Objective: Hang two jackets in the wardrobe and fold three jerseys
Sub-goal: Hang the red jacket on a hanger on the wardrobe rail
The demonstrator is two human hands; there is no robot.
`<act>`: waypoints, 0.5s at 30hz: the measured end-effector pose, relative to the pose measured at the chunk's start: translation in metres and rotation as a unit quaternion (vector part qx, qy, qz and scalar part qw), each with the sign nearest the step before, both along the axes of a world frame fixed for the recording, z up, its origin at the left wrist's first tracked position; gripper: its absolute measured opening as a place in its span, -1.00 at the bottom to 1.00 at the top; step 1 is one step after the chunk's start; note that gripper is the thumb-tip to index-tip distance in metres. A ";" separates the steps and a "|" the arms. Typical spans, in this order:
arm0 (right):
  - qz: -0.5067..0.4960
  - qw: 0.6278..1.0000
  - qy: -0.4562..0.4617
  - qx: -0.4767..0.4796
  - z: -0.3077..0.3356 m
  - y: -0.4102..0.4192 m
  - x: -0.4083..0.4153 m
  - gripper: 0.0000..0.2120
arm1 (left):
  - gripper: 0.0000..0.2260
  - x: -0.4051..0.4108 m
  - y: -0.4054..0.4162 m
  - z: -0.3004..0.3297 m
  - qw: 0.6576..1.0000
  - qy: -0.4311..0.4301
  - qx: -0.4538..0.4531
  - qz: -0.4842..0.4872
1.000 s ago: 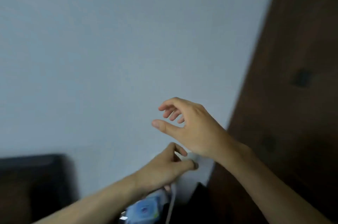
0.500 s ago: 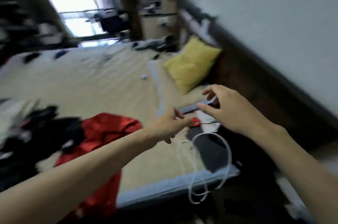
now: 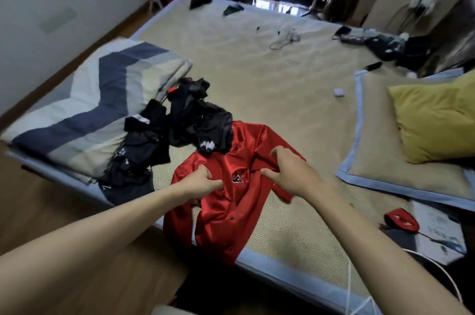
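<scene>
A shiny red jacket (image 3: 231, 214) with a small black chest logo lies crumpled at the near edge of the bed (image 3: 257, 70), its lower part hanging over the side. My left hand (image 3: 203, 182) grips a bunch of its fabric left of the logo. My right hand (image 3: 290, 173) is on the cloth right of the logo, thumb and curled fingers pinching a fold near the collar. A heap of black garments (image 3: 180, 129) with white trim lies just behind and left of the jacket.
A folded blue, grey and white striped quilt (image 3: 97, 103) sits on the bed's left side. A yellow pillow (image 3: 437, 119) rests on a blue-edged mat at right. Cables and small dark items are scattered at the far end. A red and black object (image 3: 401, 219) lies at lower right.
My view swung from the wall and bedhead side down to the bed. Both hands moved from a white cord and a small item onto the red jacket and took hold of its fabric.
</scene>
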State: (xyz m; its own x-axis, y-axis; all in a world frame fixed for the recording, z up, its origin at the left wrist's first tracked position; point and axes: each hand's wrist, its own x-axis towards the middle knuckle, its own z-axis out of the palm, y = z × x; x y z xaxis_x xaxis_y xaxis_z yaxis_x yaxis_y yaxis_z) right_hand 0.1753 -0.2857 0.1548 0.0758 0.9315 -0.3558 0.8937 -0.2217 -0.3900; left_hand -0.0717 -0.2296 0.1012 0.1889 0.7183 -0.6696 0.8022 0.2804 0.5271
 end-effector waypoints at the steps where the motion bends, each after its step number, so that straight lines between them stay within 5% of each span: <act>1: -0.008 1.000 0.004 -0.022 -0.020 0.019 -0.006 -0.46 | -0.60 -0.009 0.019 -0.016 1.000 0.019 -0.017 -0.009; 9: -0.147 0.956 0.046 -0.248 -0.195 0.106 -0.017 -0.34 | -0.47 0.000 0.117 -0.163 0.994 0.030 -0.046 -0.094; 13: -0.208 0.931 0.066 -0.292 -0.249 0.096 -0.020 -0.37 | -0.34 0.052 0.139 -0.211 0.996 0.001 -0.064 -0.055; 15: -0.221 0.924 0.077 -0.301 -0.263 0.084 -0.022 -0.40 | -0.46 0.070 0.144 -0.233 0.996 0.011 -0.061 -0.067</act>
State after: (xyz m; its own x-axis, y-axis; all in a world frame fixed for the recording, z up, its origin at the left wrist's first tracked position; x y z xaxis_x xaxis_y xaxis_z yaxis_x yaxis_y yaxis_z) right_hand 0.1533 -0.2012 -0.1082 0.3066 0.4504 -0.8386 0.6072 -0.7710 -0.1921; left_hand -0.0015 -0.0861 -0.1322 0.2611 0.6014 -0.7551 0.8478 0.2311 0.4772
